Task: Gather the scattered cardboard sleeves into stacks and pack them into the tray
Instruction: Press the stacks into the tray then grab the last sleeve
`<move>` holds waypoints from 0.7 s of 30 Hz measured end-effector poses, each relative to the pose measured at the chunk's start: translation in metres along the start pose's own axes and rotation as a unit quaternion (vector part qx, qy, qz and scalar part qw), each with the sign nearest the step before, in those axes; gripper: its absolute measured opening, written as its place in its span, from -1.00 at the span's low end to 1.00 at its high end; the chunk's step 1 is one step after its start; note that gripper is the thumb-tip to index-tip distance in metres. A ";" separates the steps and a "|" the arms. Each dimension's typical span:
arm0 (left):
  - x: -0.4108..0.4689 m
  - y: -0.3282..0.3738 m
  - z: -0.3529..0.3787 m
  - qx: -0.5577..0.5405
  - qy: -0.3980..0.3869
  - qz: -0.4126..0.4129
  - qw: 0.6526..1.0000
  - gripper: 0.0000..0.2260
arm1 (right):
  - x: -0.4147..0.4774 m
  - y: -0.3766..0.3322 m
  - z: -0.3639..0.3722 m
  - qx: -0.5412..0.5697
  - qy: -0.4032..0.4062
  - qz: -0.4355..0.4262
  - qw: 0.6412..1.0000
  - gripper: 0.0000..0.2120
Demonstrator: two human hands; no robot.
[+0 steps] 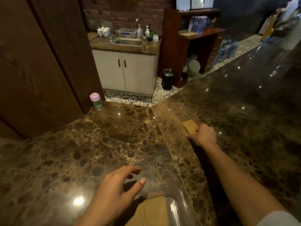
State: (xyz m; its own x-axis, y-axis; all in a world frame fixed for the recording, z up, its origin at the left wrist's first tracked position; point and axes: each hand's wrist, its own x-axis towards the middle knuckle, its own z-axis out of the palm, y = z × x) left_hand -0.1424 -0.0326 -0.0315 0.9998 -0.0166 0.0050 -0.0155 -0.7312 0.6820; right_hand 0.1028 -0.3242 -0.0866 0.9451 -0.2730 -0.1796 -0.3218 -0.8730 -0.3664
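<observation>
On the marble bench (97, 152), the right hand (202, 135) grips flat tan cardboard sleeves (190, 126); the left hand (117, 191) hovers spread, holding nothing.

Glossy brown marble table (101, 144) is carrying a clear tray (177, 207) at near edge, a pink-lidded jar (96, 101) standing far left, possibly a cardboard sleeve (190, 126) lying mid-right.

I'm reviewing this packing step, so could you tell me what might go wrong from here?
The right hand pinches the cardboard sleeve by one end only, so it could slip on the way. The clear tray is hard to see against the marble counter, and the open left hand above it could block the drop.
</observation>
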 end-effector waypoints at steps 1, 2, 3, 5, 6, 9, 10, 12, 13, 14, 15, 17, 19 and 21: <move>0.003 0.001 0.002 -0.005 -0.006 0.000 1.000 -0.74 | 0.002 -0.002 0.001 0.003 0.003 -0.001 1.000 -0.46; 0.005 0.002 0.004 -0.010 -0.012 -0.001 1.000 -0.74 | 0.005 -0.002 0.002 0.002 0.005 -0.003 1.000 -0.46; 0.010 0.006 0.005 -0.013 -0.020 0.000 1.000 -0.75 | 0.007 -0.004 0.000 0.000 0.001 -0.002 1.000 -0.43; 0.018 0.012 0.007 -0.021 -0.033 0.002 0.999 -0.77 | 0.009 -0.007 -0.002 -0.002 -0.012 0.003 1.000 -0.34; 0.023 0.015 0.008 -0.026 -0.038 0.003 0.999 -0.78 | 0.010 -0.008 -0.002 -0.002 -0.016 0.005 1.000 -0.31; 0.037 0.023 0.014 -0.060 -0.046 -0.010 0.997 -0.76 | 0.004 -0.011 -0.007 0.023 -0.025 0.005 0.999 -0.32; 0.042 0.025 0.015 -0.090 -0.042 -0.017 0.995 -0.78 | 0.000 -0.011 -0.009 0.046 -0.027 0.002 0.999 -0.37; 0.054 0.027 0.017 -0.173 -0.039 -0.034 0.984 -0.82 | -0.014 -0.016 -0.014 0.138 -0.028 0.013 0.990 -0.51; 0.059 0.029 0.018 -0.222 -0.038 -0.042 0.973 -0.85 | -0.028 -0.020 -0.018 0.195 -0.036 0.013 0.980 -0.56; 0.064 0.031 0.019 -0.273 -0.036 -0.057 0.960 -0.88 | -0.048 -0.026 -0.022 0.253 -0.057 0.005 0.966 -0.60; 0.066 0.035 0.018 -0.325 -0.034 -0.075 0.942 -0.91 | -0.070 -0.033 -0.026 0.314 -0.089 -0.013 0.945 -0.64; 0.067 0.046 0.018 -0.426 -0.035 -0.107 0.898 -0.87 | -0.123 -0.041 -0.035 0.407 -0.152 -0.066 0.898 -0.71; 0.063 0.054 0.018 -0.511 -0.037 -0.117 0.851 -0.78 | -0.168 -0.045 -0.045 0.445 -0.195 -0.115 0.866 -0.78; 0.055 0.057 0.016 -0.556 -0.028 -0.107 0.824 -0.75 | -0.197 -0.047 -0.048 0.461 -0.213 -0.143 0.850 -0.83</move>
State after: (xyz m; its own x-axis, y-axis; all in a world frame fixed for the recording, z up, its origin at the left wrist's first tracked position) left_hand -0.0887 -0.0865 -0.0038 0.9766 -0.0220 -0.2138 0.2075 0.3544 0.9118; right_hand -0.0652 -0.2493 0.0100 0.9490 0.2400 -0.2045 -0.1751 -0.1385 -0.9748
